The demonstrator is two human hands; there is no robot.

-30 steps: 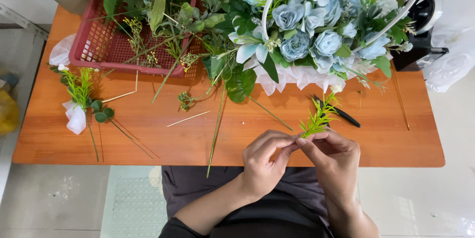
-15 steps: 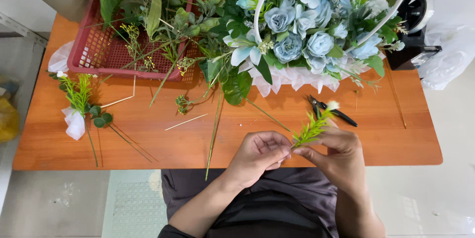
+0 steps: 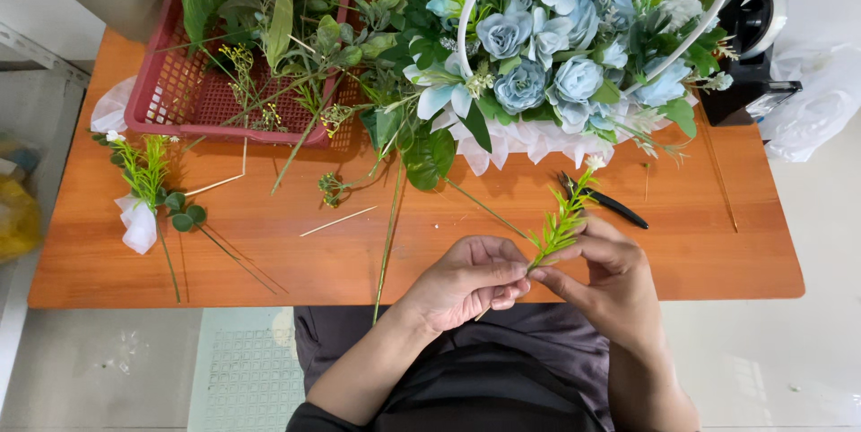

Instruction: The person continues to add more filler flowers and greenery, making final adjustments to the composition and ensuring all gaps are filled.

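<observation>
Both my hands meet at the near edge of the orange table (image 3: 269,253), holding a small bright green leafy sprig (image 3: 563,217) with a tiny white bud at its tip. My left hand (image 3: 471,278) pinches the lower stem between thumb and fingers. My right hand (image 3: 603,270) grips the same stem just below the leaves. The sprig points up and away from me. Just beyond it stands a big arrangement of pale blue and white flowers (image 3: 556,46) with a white looped handle.
A red plastic basket (image 3: 179,91) full of green foliage sits at the far left. Black scissors (image 3: 605,200) lie beside the sprig. Loose stems and a small white-flowered bunch (image 3: 143,190) lie at the left. A black tape dispenser (image 3: 749,46) stands at the right.
The view has drifted slightly; my hands stay together on the sprig, which is now held a little more upright. Nothing was picked up or let go.
</observation>
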